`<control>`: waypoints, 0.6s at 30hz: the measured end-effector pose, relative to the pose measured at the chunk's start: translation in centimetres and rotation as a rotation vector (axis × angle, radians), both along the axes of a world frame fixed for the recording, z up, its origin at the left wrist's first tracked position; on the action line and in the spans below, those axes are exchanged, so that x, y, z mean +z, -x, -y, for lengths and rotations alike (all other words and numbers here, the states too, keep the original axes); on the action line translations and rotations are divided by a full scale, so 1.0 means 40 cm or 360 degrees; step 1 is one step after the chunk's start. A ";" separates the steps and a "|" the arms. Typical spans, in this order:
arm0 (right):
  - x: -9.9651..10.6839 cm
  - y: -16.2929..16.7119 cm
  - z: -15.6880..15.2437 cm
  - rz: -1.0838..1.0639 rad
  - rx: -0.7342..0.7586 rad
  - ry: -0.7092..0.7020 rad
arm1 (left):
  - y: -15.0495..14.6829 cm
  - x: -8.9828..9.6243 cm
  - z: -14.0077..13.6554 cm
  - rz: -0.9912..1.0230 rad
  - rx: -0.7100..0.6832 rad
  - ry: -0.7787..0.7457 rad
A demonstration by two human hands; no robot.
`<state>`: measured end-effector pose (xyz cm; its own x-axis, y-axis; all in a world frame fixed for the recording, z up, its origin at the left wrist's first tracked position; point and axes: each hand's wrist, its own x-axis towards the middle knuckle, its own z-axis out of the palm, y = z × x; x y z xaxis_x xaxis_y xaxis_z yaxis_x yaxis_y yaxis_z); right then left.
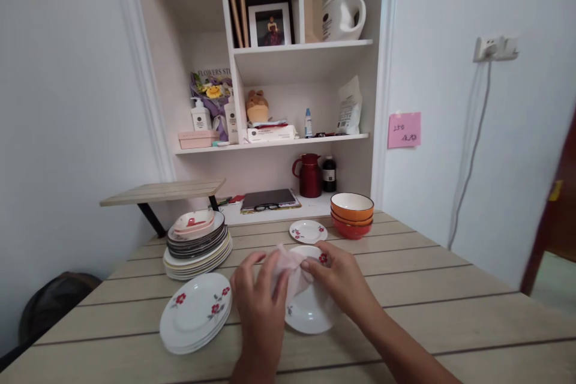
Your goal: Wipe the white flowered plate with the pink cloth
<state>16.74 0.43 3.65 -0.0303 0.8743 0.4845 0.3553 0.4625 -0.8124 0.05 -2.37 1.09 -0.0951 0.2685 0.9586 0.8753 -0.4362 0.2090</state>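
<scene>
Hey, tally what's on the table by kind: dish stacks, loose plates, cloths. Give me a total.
Dish stacks: 3 (tall stack, plate stack, bowl stack)
Loose plates: 2 (far plate, near plate)
Cloths: 1 (pink cloth)
Total: 6

Left hand (261, 288) holding pale cloth (294, 281) over flowered plate (312, 315); right hand (339, 276) beside cloth; stacked bowls (352, 212) beyond.

A framed picture (254, 25) (plus red jug (310, 177)) suggests a home.
</scene>
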 end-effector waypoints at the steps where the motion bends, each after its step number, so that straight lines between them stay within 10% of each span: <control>1: -0.001 0.001 -0.001 -0.0030 -0.0004 -0.0012 | -0.001 -0.002 -0.001 -0.0080 -0.0004 0.0031; 18: 0.019 -0.001 0.023 0.0252 0.0238 -0.0079 | -0.030 -0.007 -0.007 0.0949 -0.0805 0.0905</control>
<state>16.77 -0.50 4.39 -0.2371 0.8296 0.5054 0.4009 0.5575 -0.7270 1.25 -2.09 0.80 -0.2696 0.8203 0.5043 0.2933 -0.4289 0.8544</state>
